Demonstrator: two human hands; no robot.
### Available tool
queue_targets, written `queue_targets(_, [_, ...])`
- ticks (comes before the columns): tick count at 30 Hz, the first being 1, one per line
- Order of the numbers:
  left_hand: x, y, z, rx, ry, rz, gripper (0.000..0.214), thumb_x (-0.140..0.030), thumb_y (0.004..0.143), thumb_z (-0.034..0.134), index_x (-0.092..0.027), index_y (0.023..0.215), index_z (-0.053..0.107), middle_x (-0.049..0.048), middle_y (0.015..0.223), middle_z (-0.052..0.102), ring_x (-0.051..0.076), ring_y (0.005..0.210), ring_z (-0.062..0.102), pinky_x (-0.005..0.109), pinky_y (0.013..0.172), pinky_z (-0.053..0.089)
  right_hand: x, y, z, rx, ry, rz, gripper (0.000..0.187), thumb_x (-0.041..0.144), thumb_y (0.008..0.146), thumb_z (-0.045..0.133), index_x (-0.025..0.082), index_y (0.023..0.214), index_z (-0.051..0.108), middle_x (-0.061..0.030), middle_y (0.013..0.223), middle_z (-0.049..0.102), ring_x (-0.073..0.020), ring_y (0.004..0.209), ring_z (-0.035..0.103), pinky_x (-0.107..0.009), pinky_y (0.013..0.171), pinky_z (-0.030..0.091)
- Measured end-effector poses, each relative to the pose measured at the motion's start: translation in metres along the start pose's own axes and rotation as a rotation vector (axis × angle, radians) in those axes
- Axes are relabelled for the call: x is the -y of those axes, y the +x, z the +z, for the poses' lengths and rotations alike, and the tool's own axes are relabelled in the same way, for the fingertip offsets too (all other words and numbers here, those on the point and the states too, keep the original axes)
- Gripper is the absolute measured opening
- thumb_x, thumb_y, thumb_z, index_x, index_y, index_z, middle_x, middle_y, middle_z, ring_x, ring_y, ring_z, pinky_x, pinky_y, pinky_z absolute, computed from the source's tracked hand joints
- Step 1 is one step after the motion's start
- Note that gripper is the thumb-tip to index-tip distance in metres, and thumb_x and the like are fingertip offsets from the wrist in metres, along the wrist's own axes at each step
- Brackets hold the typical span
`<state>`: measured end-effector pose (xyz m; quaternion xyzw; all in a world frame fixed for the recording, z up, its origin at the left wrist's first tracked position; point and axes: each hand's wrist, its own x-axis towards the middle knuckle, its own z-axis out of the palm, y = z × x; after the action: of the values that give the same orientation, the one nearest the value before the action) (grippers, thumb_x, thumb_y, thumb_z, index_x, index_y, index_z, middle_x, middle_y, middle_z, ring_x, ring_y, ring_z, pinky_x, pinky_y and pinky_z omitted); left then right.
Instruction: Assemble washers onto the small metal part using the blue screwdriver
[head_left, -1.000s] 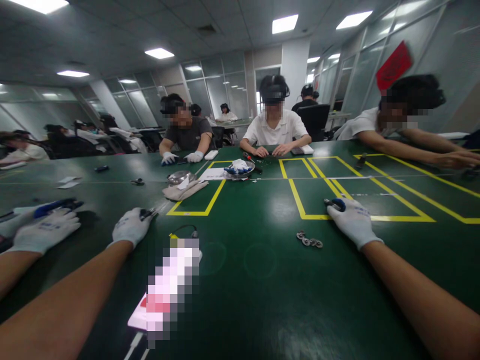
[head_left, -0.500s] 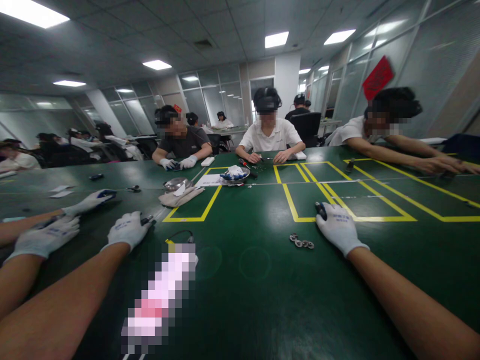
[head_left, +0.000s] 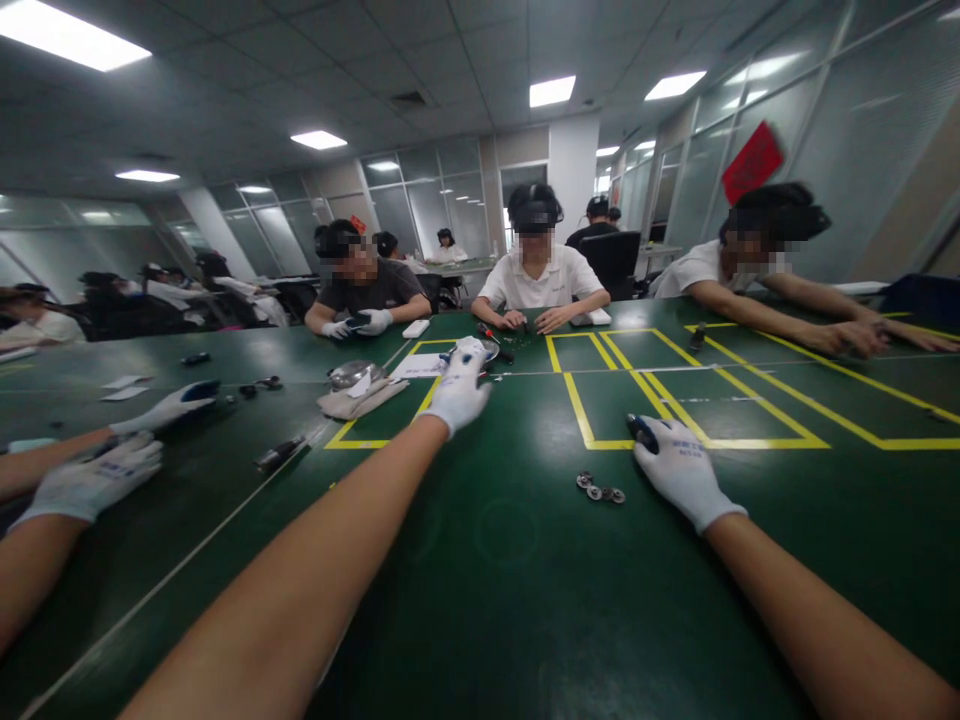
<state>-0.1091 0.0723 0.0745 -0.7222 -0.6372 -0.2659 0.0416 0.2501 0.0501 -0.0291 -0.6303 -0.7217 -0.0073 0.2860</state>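
Observation:
My left hand [head_left: 456,390], in a white glove, reaches forward to a shallow metal dish [head_left: 491,349]. Its fingers overlap the white and blue cloth-like bundle there, so their grip cannot be made out. My right hand [head_left: 679,462], also gloved, rests on the green table with its fingers curled. A dark shape shows at those fingertips; whether it is a held piece or glove coating is unclear. Several small metal discs [head_left: 600,490] lie to the left of my right hand. On the left, a dark cylindrical part [head_left: 279,454] lies on the table.
Another person's gloved hands [head_left: 97,475] are close at my left. A metal bowl [head_left: 354,375] and a beige cloth [head_left: 360,398] sit left of the dish. Yellow tape [head_left: 607,444] marks the table [head_left: 525,620]. People work across from me, near a red-handled tool [head_left: 486,331].
My left hand has moved forward and right, from the dark cylindrical part to the dish. That part now lies uncovered. My left forearm hides the blurred pale object. My right hand has barely moved.

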Motion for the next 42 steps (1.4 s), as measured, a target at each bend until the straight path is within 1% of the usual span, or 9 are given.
queue_targets(4, [-0.064,-0.029,0.068,-0.021,-0.289,-0.076,0.080,-0.038,0.087,0.066,-0.026,0.156,0.029,0.0184,0.155,0.023,0.035,0.135,0.048,0.046,0.114,0.041,0.000,-0.001,-0.003,0.000,0.056,-0.002,0.042,0.030,0.084,0.059,0.021,0.125,0.068,-0.0124,0.112,0.067,-0.0271,0.102,0.060,-0.036,0.089,0.047])
queue_targets(8, [-0.084,-0.051,0.100,-0.201,-0.454,-0.309,0.070,-0.044,0.091,0.060,-0.014,0.150,0.036,0.0245,0.149,0.031,0.032,0.129,0.054,0.042,0.112,0.043,-0.001,0.000,-0.005,0.002,0.060,0.031,0.043,0.031,0.082,0.060,0.019,0.122,0.069,-0.0135,0.114,0.066,-0.0277,0.100,0.061,-0.037,0.089,0.048])
queue_targets(11, [-0.080,-0.055,0.098,-0.249,-0.539,-0.378,0.053,-0.051,0.096,0.048,-0.015,0.135,0.048,0.0211,0.134,0.053,0.027,0.118,0.062,0.040,0.103,0.049,0.002,0.000,-0.009,-0.002,0.073,0.056,0.043,0.033,0.082,0.059,0.018,0.120,0.070,-0.0141,0.114,0.067,-0.0278,0.101,0.062,-0.037,0.090,0.049])
queue_targets(13, [-0.077,-0.057,0.092,-0.184,-0.641,-0.384,0.050,-0.058,0.099,0.038,-0.017,0.126,0.052,0.0153,0.115,0.066,0.021,0.093,0.071,0.034,0.084,0.056,0.005,0.000,-0.013,-0.005,0.125,0.055,0.039,0.034,0.083,0.058,0.020,0.116,0.072,-0.0118,0.114,0.069,-0.0271,0.103,0.062,-0.037,0.092,0.048])
queue_targets(16, [-0.079,-0.060,0.087,-0.028,-0.783,-0.328,0.054,-0.064,0.099,0.030,-0.018,0.112,0.056,0.0088,0.095,0.072,0.013,0.055,0.064,0.026,0.055,0.051,0.011,-0.001,-0.019,-0.010,0.209,0.088,0.036,0.036,0.083,0.058,0.023,0.113,0.073,-0.0086,0.112,0.071,-0.0257,0.101,0.063,-0.036,0.091,0.048])
queue_targets(19, [-0.084,-0.064,0.086,0.075,-0.806,-0.208,0.051,-0.062,0.099,0.032,-0.019,0.099,0.060,0.0057,0.081,0.072,0.010,0.045,0.056,0.024,0.048,0.044,0.016,-0.003,-0.022,-0.011,0.233,0.085,0.034,0.036,0.084,0.057,0.022,0.110,0.073,-0.0082,0.109,0.072,-0.0249,0.098,0.064,-0.035,0.090,0.048])
queue_targets(24, [-0.088,-0.066,0.084,0.101,-0.710,-0.112,0.039,-0.050,0.098,0.042,-0.019,0.096,0.065,0.0036,0.071,0.068,0.013,0.052,0.059,0.024,0.052,0.045,0.021,-0.005,-0.019,-0.003,0.206,0.018,0.032,0.034,0.085,0.058,0.019,0.109,0.073,-0.0102,0.111,0.071,-0.0253,0.103,0.062,-0.036,0.094,0.047])
queue_targets(32, [-0.086,-0.059,0.081,0.044,-0.697,-0.151,0.037,-0.047,0.091,0.057,-0.017,0.104,0.074,0.0084,0.082,0.074,0.021,0.076,0.069,0.030,0.069,0.054,0.030,-0.003,-0.016,-0.056,0.331,0.092,0.037,0.039,0.084,0.059,0.021,0.114,0.072,-0.0092,0.114,0.071,-0.0251,0.105,0.064,-0.037,0.095,0.048])
queue_targets(42, [-0.106,-0.070,0.083,0.094,-0.502,0.079,0.039,-0.047,0.096,0.052,-0.026,0.127,0.066,0.0062,0.121,0.072,0.025,0.112,0.067,0.036,0.102,0.049,0.049,-0.012,-0.030,-0.038,0.478,0.122,0.036,0.036,0.082,0.062,0.022,0.112,0.074,-0.0069,0.108,0.074,-0.0244,0.099,0.067,-0.037,0.095,0.049])
